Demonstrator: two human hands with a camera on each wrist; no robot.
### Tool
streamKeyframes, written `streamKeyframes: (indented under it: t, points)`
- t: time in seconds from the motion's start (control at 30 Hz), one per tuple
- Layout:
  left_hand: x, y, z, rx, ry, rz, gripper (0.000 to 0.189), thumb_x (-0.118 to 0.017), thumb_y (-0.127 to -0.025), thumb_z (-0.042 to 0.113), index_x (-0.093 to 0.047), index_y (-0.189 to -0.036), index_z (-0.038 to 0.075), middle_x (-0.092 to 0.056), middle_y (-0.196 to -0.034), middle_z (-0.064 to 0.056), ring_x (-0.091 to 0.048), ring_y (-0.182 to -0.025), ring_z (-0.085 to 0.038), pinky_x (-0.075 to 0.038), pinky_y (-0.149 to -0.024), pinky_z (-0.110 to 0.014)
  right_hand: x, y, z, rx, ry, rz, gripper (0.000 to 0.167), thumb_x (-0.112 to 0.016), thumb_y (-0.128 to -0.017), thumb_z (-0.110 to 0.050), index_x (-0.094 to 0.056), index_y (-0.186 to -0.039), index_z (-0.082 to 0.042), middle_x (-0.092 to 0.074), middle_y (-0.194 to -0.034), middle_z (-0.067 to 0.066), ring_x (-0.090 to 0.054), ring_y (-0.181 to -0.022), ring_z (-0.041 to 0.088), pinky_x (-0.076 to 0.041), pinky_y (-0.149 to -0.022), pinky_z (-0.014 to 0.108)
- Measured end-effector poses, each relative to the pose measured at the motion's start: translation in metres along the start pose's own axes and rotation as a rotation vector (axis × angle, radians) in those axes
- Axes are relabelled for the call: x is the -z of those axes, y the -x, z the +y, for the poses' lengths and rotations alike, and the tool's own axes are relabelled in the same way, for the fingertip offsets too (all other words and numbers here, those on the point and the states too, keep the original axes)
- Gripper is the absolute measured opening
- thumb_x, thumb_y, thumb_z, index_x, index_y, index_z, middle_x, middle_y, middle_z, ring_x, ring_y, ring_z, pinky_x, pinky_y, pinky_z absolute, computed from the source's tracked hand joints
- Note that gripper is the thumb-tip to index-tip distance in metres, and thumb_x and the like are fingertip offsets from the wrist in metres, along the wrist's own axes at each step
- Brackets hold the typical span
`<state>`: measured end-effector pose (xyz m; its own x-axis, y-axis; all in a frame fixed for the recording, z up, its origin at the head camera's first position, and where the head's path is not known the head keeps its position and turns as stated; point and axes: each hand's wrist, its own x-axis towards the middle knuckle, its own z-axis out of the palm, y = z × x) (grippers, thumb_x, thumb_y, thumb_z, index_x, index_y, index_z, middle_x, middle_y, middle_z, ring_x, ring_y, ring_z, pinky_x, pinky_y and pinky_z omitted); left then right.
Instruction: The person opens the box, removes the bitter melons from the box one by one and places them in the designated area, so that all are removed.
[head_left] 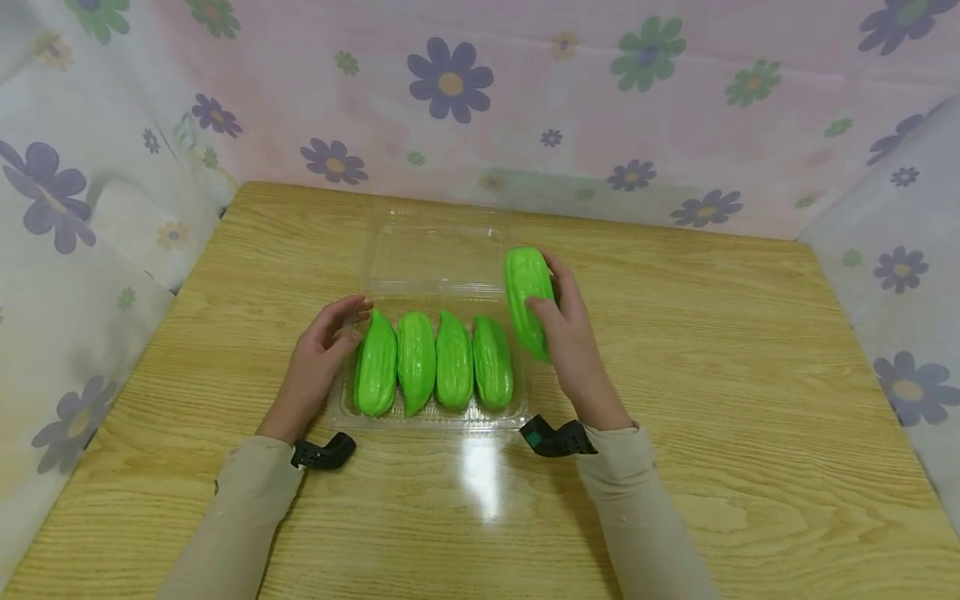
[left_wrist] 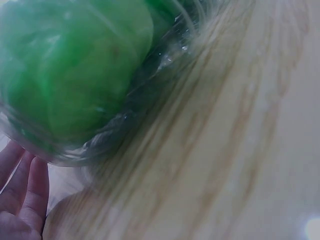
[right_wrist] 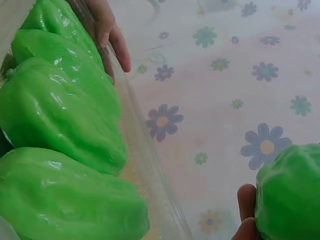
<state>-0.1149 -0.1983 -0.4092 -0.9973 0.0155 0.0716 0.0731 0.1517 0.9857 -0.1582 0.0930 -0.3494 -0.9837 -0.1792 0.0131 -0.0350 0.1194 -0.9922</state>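
My right hand (head_left: 576,342) holds a bright green, ridged, gourd-like vegetable (head_left: 528,292) above the right side of a clear plastic clamshell box (head_left: 435,423). Its thumb lies across the near face, with fingers behind; the right wrist view shows this gourd (right_wrist: 292,195) at lower right. Several similar green gourds (head_left: 453,367) lie side by side in the box's base, their tips pointing different ways. At the box's left edge rests my left hand (head_left: 318,354), fingers loosely bent. In the left wrist view, its fingers (left_wrist: 36,192) touch the clear wall near a gourd (left_wrist: 70,75).
Behind the base, the box's transparent lid (head_left: 438,254) lies folded back on the wood-grain table (head_left: 720,375). Flowered cloth (head_left: 525,92) hangs along the table's back and both sides. Each wrist wears a black camera mount (head_left: 326,452).
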Motion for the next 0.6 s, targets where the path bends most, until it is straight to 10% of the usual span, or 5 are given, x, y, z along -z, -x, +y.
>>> streamKeyframes:
  t: [0.6]
  points:
    - [0.001,-0.001,-0.004,0.006,0.001,-0.007,0.042,-0.047,-0.091,0.007,-0.041,-0.132,0.011,-0.046,-0.130,-0.004,-0.038,-0.122,-0.019,-0.033,-0.097,-0.028,0.019,-0.004,-0.001,-0.046,-0.038,0.035,0.044,-0.040,-0.090,-0.023,-0.034,-0.132,-0.035,-0.042,-0.124,0.002,-0.051,-0.092,0.027,-0.047,-0.068,0.036]
